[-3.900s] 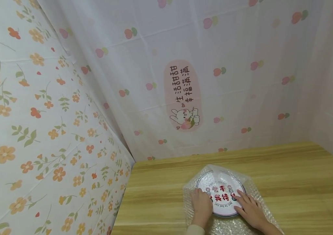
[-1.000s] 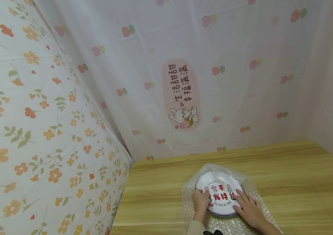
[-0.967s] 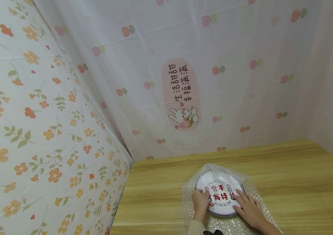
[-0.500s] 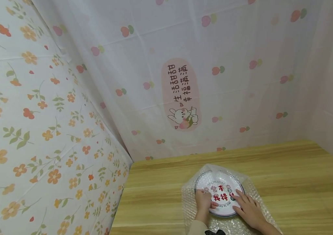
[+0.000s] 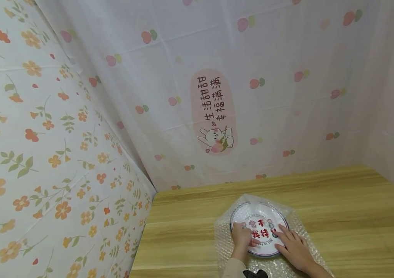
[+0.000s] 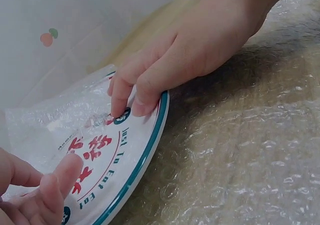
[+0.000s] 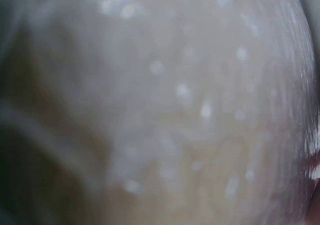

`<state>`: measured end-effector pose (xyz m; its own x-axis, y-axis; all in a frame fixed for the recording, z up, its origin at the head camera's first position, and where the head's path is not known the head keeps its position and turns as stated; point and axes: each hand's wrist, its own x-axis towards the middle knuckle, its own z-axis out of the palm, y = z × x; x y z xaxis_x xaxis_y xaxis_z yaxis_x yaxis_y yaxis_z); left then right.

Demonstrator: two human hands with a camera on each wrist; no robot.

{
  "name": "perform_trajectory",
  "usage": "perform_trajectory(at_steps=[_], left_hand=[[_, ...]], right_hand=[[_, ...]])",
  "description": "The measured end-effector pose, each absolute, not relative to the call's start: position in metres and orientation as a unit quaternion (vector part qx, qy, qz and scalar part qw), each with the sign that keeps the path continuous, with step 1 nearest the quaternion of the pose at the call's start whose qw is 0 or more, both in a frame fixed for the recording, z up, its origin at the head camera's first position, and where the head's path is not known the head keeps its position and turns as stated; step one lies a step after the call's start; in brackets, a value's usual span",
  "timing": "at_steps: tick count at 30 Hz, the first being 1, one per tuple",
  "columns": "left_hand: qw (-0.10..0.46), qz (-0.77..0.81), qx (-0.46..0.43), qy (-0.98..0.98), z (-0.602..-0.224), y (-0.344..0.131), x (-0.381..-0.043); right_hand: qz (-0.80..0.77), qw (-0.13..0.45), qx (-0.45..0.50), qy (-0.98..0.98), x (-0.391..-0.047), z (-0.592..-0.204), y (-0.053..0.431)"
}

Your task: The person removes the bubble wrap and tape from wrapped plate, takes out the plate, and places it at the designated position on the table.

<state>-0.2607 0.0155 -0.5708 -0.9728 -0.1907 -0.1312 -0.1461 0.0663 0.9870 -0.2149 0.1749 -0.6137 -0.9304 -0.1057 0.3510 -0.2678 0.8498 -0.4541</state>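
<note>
A round white plate (image 5: 266,249) with a dark blue-green rim and red characters lies on a sheet of bubble wrap (image 5: 222,247). One flap of the wrap (image 6: 52,117) is folded over the plate's far part. My left hand (image 5: 241,239) is over the plate's left side, its fingers bent close above the printed face; whether they pinch the flap I cannot tell. On the right, my right hand (image 5: 295,249) rests with loosely extended fingers on the plate near its rim. In the left wrist view, two right fingertips (image 6: 141,108) touch the plate's face.
The wood-grain table (image 5: 356,216) extends to both sides and behind the wrap. A white printed curtain (image 5: 269,116) hangs at its back edge, and a flowered cloth (image 5: 61,173) stands along its left. The right wrist view shows only blurred bubble wrap (image 7: 200,110) up close.
My left hand has shifted slightly right from the plate's left rim onto its face, with fingers turned inward. The right hand and the plate have stayed nearly in place.
</note>
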Motion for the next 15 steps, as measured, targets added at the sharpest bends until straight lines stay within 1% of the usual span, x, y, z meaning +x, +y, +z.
perform_trajectory(at_steps=[8, 15], left_hand=[[0.01, -0.673, 0.107, -0.732, -0.5722, 0.0183, -0.2628], [0.024, -0.661, 0.113, -0.741, -0.5761, 0.0203, -0.2661]], right_hand=[[0.254, 0.168, 0.1, -0.947, -0.2152, -0.615, 0.1753], [0.257, 0.17, 0.102, -0.946, -0.2156, -0.6159, 0.1758]])
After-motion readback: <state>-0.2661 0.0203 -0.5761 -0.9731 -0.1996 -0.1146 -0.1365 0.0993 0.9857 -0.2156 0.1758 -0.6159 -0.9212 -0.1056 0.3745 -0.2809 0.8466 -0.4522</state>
